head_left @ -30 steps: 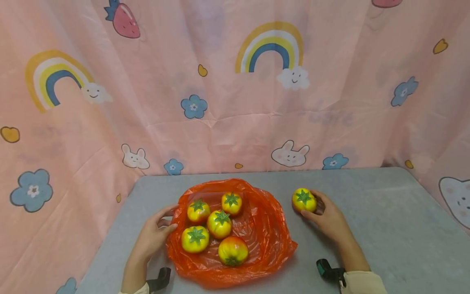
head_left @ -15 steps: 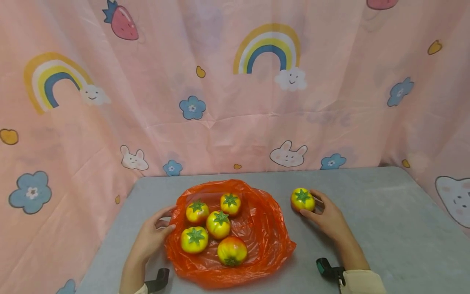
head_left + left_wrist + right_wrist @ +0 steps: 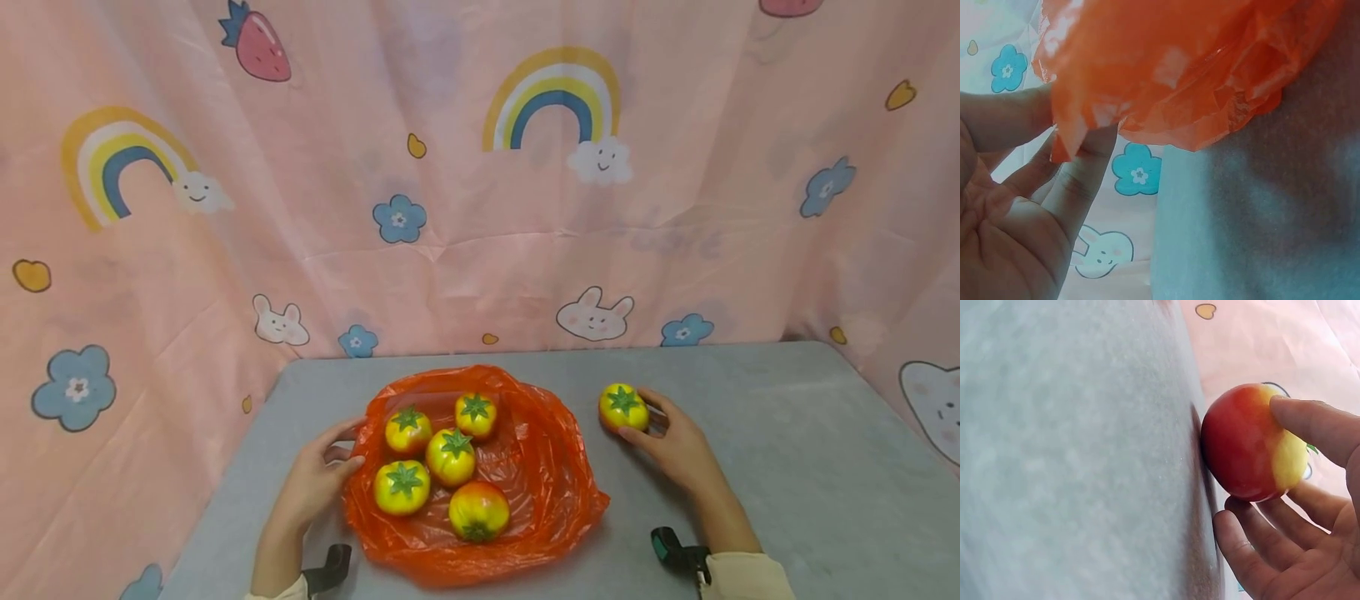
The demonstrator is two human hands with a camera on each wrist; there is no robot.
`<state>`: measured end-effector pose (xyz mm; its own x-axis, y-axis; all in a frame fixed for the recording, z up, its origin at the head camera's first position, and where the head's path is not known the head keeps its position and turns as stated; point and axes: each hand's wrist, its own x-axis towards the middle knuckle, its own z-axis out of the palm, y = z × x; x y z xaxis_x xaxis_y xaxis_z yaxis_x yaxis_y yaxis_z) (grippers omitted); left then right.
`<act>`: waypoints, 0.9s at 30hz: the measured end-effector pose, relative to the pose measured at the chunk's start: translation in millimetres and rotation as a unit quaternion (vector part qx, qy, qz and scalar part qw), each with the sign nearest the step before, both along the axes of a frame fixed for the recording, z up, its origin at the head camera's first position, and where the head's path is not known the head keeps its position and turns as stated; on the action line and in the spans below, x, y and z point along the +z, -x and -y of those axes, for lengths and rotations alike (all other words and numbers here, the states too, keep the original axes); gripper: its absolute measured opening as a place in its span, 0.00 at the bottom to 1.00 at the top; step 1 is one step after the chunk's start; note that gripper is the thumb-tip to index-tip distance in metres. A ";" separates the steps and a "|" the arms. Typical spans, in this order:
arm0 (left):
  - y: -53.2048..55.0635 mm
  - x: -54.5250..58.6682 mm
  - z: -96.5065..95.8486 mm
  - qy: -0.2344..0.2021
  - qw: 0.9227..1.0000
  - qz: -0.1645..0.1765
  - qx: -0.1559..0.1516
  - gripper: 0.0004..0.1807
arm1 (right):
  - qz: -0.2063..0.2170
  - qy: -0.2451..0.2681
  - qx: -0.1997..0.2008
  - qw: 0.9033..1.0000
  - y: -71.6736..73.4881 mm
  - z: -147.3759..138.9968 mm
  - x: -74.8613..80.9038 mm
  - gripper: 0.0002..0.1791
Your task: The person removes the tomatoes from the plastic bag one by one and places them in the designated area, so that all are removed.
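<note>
An orange-red plastic bag [image 3: 536,533] lies spread wide on the grey table, its mouth facing up. Inside it rest several yellow-red tomatoes with green star-shaped tops, including a middle tomato [image 3: 451,457] and a front one [image 3: 479,510] tipped on its side. At the bag's left rim, my left hand [image 3: 317,475] pinches the plastic; the left wrist view shows a fold of the bag [image 3: 1069,128] between thumb and fingers. To the right of the bag, my right hand [image 3: 672,447] holds another tomato [image 3: 1244,447] between thumb and fingers, at or just above the tabletop.
The grey table [image 3: 795,450] extends to the right of my right hand. A pink curtain [image 3: 465,275] with printed rainbows, flowers and rabbits hangs behind and beside it. Dark wrist mounts [image 3: 678,554] sit on both wrists.
</note>
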<state>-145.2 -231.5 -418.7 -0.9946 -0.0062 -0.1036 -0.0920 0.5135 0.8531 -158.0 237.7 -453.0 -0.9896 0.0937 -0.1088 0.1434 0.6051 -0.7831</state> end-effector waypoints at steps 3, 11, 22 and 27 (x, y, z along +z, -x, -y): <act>-0.5 0.4 -0.7 0.002 1.000 -0.002 0.001 0.30 | 0.000 0.002 0.002 1.000 -0.2 1.0 -0.1 0.48; -1.2 3.0 -2.4 0.004 1.000 -0.002 0.001 0.30 | -0.006 0.020 0.015 1.000 -1.4 0.6 1.5 0.49; 1.0 4.7 -2.1 0.012 1.000 0.006 -0.001 0.29 | -0.018 -0.025 0.016 0.999 -8.4 8.4 38.3 0.51; -0.8 3.6 -1.7 0.007 1.000 0.005 -0.003 0.29 | -0.058 -0.038 0.029 0.997 -21.7 24.4 66.2 0.48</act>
<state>-144.4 -229.8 -415.1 -0.9934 -0.0014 -0.1143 -0.0979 0.5262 0.8447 -136.2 213.3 -386.8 -0.9992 0.0392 0.0126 0.0168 0.6680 -0.7440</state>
